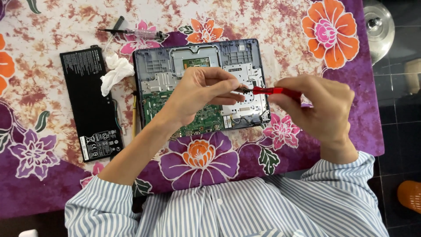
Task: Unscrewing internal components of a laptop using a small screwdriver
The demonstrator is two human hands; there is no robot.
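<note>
**Spotter:** Start me at the left edge. What have you got?

**Operator:** Far left on the floral tablecloth, I see a flat black battery pack lying lengthwise. Just right of its top corner there's a crumpled white tissue, and above that a clear-handled screwdriver lying flat. A thin yellow stick sits between the battery and the machine.

**Spotter:** And the machine itself?

**Operator:** Opened laptop base, cover off, grey metal shielding up top, green circuit board showing towards me. It's lying flat mid-table.

**Spotter:** Hands?

**Operator:** I've got the left hand over the middle of the base, fingers curled together, fingertips pinched at the dark shaft end of a red-handled screwdriver. That tool runs level above the base's right half. The right hand is clamped round the red handle, thumb and forefinger gripping it, just off the base's right edge.

**Spotter:** Anything further right?

**Operator:** Off the table, a shiny metal lid on the dark tiled floor, and an orange basket low in the corner.
</note>
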